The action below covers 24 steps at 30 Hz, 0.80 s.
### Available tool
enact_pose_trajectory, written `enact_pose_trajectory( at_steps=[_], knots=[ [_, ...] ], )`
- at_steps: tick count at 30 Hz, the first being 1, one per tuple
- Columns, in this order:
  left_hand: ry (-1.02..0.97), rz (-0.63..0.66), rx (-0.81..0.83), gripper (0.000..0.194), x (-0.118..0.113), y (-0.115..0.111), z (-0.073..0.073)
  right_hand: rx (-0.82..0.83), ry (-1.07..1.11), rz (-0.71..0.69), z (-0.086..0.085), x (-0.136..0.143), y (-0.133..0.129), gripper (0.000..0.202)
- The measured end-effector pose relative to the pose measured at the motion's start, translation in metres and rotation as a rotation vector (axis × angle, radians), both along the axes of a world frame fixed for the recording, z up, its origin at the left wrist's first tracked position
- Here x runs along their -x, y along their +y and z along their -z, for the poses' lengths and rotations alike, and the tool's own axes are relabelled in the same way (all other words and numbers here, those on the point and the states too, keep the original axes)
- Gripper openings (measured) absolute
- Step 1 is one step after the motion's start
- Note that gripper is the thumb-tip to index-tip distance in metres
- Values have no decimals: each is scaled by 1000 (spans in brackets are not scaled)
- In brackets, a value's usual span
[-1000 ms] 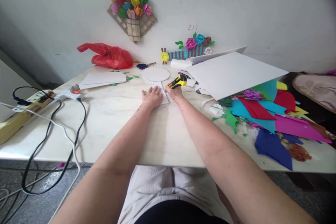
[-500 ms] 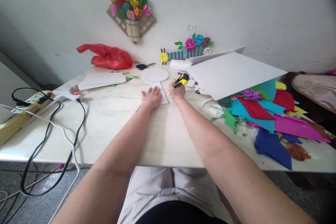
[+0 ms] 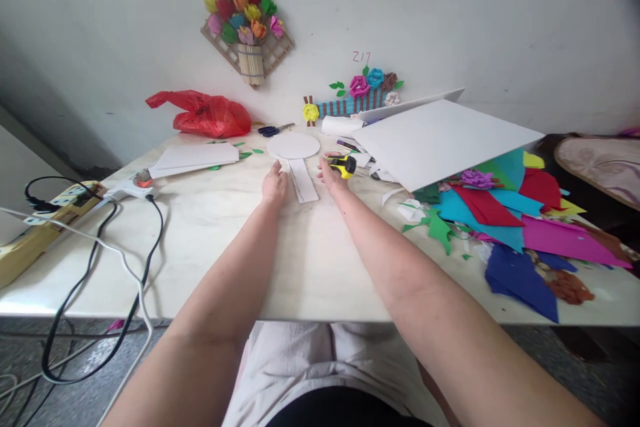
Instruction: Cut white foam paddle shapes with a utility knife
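Observation:
A white round board (image 3: 293, 145) lies flat on the table, and a white strip (image 3: 303, 183) with a line along its left side extends from it toward me. My left hand (image 3: 275, 183) rests on its edge just left of the strip, fingers stretched forward and holding nothing. To the right of the strip, my right hand (image 3: 331, 175) holds a yellow and black utility knife (image 3: 345, 165) between thumb and palm, its body pointing to the right. Whether the blade is out cannot be made out.
Large white boards (image 3: 445, 140) lean at the right, beside coloured felt scraps (image 3: 480, 213). Dark scissors (image 3: 275, 129), a red plastic bag (image 3: 213, 115) and white sheets (image 3: 195, 157) lie at the back left. A power strip (image 3: 131, 185) with cables sits at the left edge.
My left hand has lifted off the strip and moved to its left side, uncovering it. My right hand has turned, with the knife now lying lower and pointing more to the right.

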State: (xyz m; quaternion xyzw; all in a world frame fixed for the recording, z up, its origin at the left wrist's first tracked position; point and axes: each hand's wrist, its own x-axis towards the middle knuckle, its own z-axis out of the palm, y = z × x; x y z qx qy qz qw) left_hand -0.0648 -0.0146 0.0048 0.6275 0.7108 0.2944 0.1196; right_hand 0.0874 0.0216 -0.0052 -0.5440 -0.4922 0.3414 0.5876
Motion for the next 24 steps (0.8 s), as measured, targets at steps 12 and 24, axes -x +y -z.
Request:
enact_pose_trajectory(
  at_steps=[12,24],
  knots=[
    [-908,-240,-252,43,8,12,4,-30,207,142,-7,-1,-3,33],
    [-1141,-251,-199,33,5,4,-8,94,293,140,-12,-4,-8,29]
  ],
)
